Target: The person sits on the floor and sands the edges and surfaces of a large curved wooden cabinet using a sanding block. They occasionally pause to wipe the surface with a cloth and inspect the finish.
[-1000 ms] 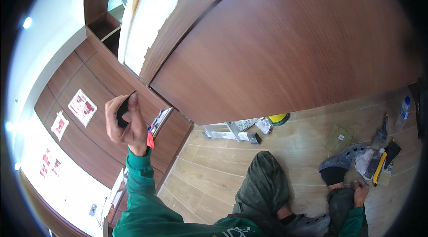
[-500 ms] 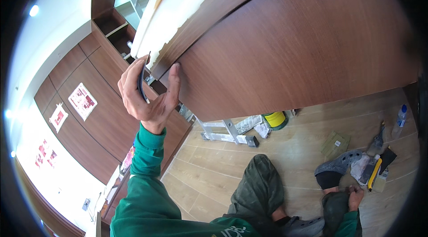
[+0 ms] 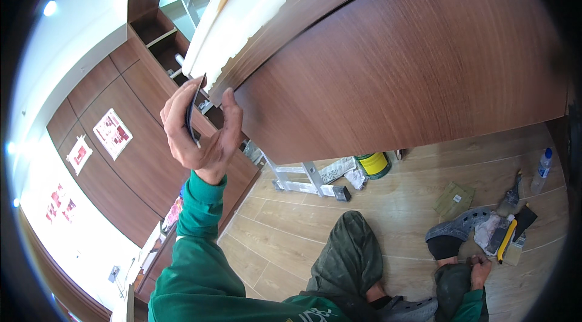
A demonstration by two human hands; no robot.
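Observation:
My left hand (image 3: 209,143) is raised at the near-left corner of a brown wood-grain panel (image 3: 394,67). It is closed on a thin, dark, bent sheet (image 3: 191,113) that looks like sandpaper, lying along the inside of its fingers. The thumb stands apart, close to the panel's corner. A white layer with a ragged border (image 3: 267,13) runs along the top by the wood edging. Low on the right, my right hand (image 3: 480,272) rests beside my knee. Its fingers are curled, and anything inside them is hidden.
A yellow-handled cutter (image 3: 507,242), rag (image 3: 487,231) and brush (image 3: 512,192) lie near my right foot. Beyond are a water bottle (image 3: 542,170) and a folded olive-green piece (image 3: 454,199). A ladder foot (image 3: 312,182) and yellow-green bucket (image 3: 374,165) stand under the panel.
My left thumb has come away from the panel's edge and bent slightly toward the fingers, which still hold the sheet. The right hand has hardly moved. The view has shifted slightly.

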